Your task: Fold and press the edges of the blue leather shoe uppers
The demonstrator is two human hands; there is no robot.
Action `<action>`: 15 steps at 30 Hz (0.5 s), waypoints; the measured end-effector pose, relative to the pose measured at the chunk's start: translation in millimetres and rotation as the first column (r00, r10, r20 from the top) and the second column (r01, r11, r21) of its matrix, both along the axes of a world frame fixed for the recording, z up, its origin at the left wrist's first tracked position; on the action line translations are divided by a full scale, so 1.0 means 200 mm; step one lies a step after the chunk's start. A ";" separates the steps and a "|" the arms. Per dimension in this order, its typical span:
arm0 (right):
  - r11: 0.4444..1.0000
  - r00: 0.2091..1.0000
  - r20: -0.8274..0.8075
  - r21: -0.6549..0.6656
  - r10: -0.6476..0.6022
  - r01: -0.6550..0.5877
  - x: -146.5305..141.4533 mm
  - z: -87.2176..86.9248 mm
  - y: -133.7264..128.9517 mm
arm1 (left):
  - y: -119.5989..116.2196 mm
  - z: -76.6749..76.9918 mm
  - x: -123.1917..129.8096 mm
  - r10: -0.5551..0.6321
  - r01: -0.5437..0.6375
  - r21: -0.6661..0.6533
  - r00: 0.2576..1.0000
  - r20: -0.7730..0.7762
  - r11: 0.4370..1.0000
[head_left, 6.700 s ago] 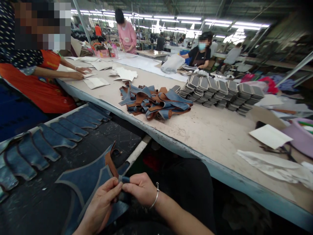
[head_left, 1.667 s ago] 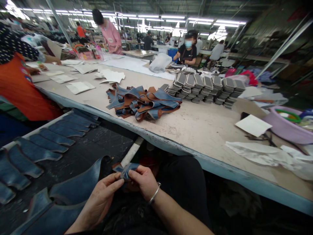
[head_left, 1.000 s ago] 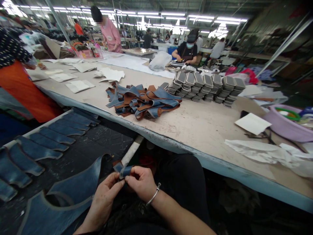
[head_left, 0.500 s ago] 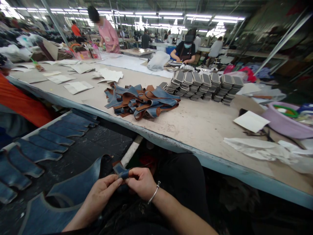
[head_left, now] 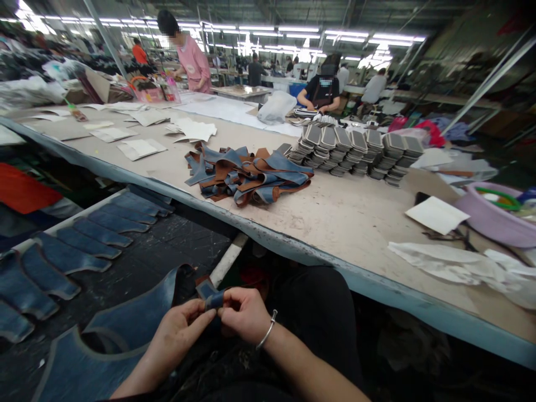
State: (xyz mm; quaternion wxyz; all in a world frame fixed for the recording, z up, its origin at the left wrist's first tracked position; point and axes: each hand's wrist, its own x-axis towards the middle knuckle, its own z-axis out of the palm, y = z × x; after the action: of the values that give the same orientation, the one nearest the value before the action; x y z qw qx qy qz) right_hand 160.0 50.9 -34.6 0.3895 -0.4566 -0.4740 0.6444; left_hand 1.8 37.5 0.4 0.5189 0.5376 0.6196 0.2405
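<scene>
Between my two hands is a blue leather piece (head_left: 211, 295) with a brown underside, its narrow part pinched at both sides. My left hand (head_left: 180, 329) grips it from the left with thumb and fingers. Closed on its right side is my right hand (head_left: 246, 315), a bracelet at the wrist. The fingertips of both hands nearly meet under the piece. A larger curved blue leather piece (head_left: 134, 307) lies to the left, behind my left forearm. More blue pieces (head_left: 71, 245) lie in an overlapping row on the black surface (head_left: 180, 245).
On the long table (head_left: 347, 223) lie a heap of blue and brown leather pieces (head_left: 255, 173), stacks of grey rounded pieces (head_left: 355, 146), white sheets (head_left: 142, 148) and a purple basin (head_left: 494, 215). Across it are people in pink (head_left: 195, 61) and black (head_left: 324, 92); an orange garment (head_left: 25, 187) shows at left.
My fingers have shifted slightly on the leather piece, showing more of its band between them. The orange-clad person at left has moved back toward the edge. The whole view has shifted a little.
</scene>
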 end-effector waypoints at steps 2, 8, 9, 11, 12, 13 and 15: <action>0.999 0.999 0.032 0.051 0.001 -0.003 0.00 -0.01 0.00 | 0.00 0.00 0.00 -0.015 0.015 -0.003 1.000 0.016 1.000; 0.985 0.984 -0.155 -0.134 0.092 -0.113 0.03 -0.02 0.05 | 0.00 -0.02 -0.01 -0.023 0.025 0.044 0.999 -0.033 0.999; 0.973 0.975 -0.188 -0.173 0.122 -0.155 0.04 -0.02 0.06 | 0.00 -0.03 -0.01 -0.014 0.017 0.055 0.999 -0.050 0.998; 0.957 0.968 -0.179 -0.197 0.178 -0.212 0.06 -0.04 0.07 | -0.01 -0.03 0.00 -0.005 0.010 0.068 0.997 -0.075 0.998; 0.959 0.970 -0.139 -0.179 0.199 -0.222 0.06 -0.04 0.06 | -0.01 -0.04 0.00 -0.004 0.010 0.071 0.996 -0.085 0.997; 0.963 0.972 -0.093 -0.145 0.215 -0.227 0.06 -0.05 0.06 | -0.01 -0.04 0.01 -0.001 0.008 0.075 0.996 -0.093 0.997; 0.967 0.970 -0.026 -0.074 0.243 -0.244 0.06 -0.04 0.04 | -0.02 -0.05 0.01 0.048 -0.043 0.076 0.997 -0.062 0.996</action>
State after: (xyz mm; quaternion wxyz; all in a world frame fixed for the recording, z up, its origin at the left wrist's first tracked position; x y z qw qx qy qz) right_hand 172.2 59.8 -43.5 0.2935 -0.4040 -0.4980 0.7090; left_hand 4.7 33.6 -9.6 0.4728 0.5497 0.6387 0.2577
